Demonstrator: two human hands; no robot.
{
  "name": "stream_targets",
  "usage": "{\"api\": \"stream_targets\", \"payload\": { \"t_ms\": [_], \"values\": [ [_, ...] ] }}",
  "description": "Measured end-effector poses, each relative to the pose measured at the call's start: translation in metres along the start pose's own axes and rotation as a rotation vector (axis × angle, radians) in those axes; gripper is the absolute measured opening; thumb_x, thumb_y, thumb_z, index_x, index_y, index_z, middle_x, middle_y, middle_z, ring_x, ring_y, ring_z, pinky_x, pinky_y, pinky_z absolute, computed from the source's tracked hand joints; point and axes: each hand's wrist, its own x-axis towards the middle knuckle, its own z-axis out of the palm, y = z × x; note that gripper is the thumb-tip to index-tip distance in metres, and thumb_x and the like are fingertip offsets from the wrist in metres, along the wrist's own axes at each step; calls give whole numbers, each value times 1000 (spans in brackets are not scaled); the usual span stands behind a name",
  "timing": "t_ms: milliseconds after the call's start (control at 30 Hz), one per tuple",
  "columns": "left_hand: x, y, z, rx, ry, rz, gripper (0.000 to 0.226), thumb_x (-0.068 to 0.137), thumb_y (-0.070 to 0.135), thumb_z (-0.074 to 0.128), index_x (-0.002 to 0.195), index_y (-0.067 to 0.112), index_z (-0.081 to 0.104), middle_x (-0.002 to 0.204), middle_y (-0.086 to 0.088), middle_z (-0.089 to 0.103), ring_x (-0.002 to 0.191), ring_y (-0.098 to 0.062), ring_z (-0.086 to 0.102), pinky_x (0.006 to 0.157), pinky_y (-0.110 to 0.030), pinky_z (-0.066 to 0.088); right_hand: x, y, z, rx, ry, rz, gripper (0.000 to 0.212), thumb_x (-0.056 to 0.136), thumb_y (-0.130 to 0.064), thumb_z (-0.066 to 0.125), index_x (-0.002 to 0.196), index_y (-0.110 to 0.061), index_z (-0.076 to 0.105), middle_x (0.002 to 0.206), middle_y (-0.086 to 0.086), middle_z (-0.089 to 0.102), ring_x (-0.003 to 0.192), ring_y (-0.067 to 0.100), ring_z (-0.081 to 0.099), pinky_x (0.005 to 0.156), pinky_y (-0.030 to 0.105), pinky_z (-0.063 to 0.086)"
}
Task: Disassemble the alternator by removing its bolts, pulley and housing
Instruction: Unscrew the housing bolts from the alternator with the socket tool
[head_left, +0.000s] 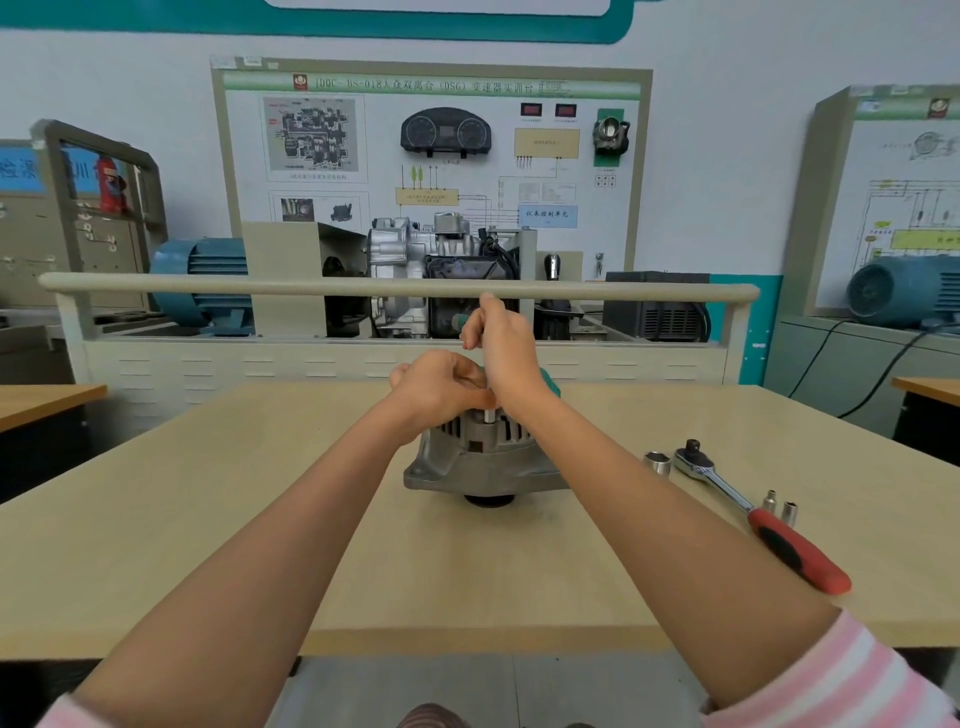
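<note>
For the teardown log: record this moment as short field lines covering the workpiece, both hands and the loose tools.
workpiece: grey cast-metal alternator, standing on the pale wooden table
left hand: fingers curled round a slim metal tool shaft above the alternator
right hand: gripping the green tool handle on top of the shaft
idle tools: red-handled ratchet wrench; three loose steel sockets, right of the alternator
</note>
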Motion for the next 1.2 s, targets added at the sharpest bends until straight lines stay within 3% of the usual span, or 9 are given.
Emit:
{"api": "stream_targets", "payload": {
  "t_ms": [67, 200, 367, 433, 567, 667, 733, 867, 1200],
  "values": [
    [0, 0, 0, 50, 30, -1, 15, 85, 19, 68, 71, 21, 62, 67, 8, 58, 81, -12, 51, 100, -39, 36, -7, 0, 1, -238, 45, -177, 54, 101, -23, 33, 49, -14, 44, 52, -3, 45, 54, 6, 46, 63, 22, 39],
    [2, 2, 2, 235, 89, 4, 17, 95, 9, 41, 94, 15, 56, 89, -5, 58, 90, -21, 47, 88, -33, 28, -18, 4, 5, -978, 246, -397, 37, 96, -29, 37, 86, -6, 64, 88, 11, 63, 89, 27, 55, 87, 39, 33],
    [2, 4, 2, 267, 64, -27, 23, 95, 6, 33, 89, 23, 48, 74, 4, 41, 90, -18, 35, 82, -28, 20, -19, 1, 4, -1109, 240, -311, 34, 91, -30, 39, 99, -3, 59, 104, 15, 60, 100, 31, 50, 89, 39, 31],
    [1, 5, 2, 259, 53, -26, 27, 95, 7, 35, 78, 27, 43, 75, 4, 43, 90, -17, 34, 82, -28, 20, -18, 1, 5, -1063, 219, -308, 33, 91, -30, 39, 97, -4, 59, 104, 14, 59, 101, 30, 49, 91, 38, 29],
    [0, 2, 4, 190, 64, 45, 12, 91, 15, 52, 92, 12, 63, 83, -2, 57, 84, -16, 43, 75, -29, 22, -12, -2, 0, -746, 56, -272, 36, 94, -28, 40, 64, -12, 48, 82, 5, 53, 92, 24, 48, 93, 38, 30],
    [-1, -4, 2, 25, 16, 54, 14, 85, 21, 65, 73, 18, 60, 69, 7, 58, 75, -6, 49, 78, -29, 26, -8, -6, -2, -318, -28, -128, 47, 96, -22, 40, 50, -11, 41, 55, -2, 47, 64, 9, 49, 73, 25, 39],
    [0, -7, 2, -34, -13, 51, 11, 83, 23, 70, 80, 15, 65, 69, 8, 61, 74, -2, 53, 83, -24, 32, -5, -7, -3, -102, -40, -11, 50, 96, -22, 39, 48, -10, 40, 47, -4, 43, 48, 4, 42, 58, 18, 37],
    [0, -10, 0, -79, -4, 50, 25, 80, 26, 74, 95, 6, 70, 92, -8, 74, 98, -18, 65, 108, -41, 34, 1, -10, -5, 131, -92, 80, 50, 95, -16, 37, 45, -13, 35, 49, 6, 38, 49, 10, 42, 63, 18, 39],
    [1, -9, -3, -111, -44, 40, 11, 81, 21, 74, 81, 12, 69, 85, -11, 71, 102, -27, 64, 108, -49, 35, 8, -13, -2, 457, -144, 211, 59, 93, -15, 38, 34, -13, 32, 35, 2, 33, 46, 18, 36, 67, 27, 45]
  ]
}}
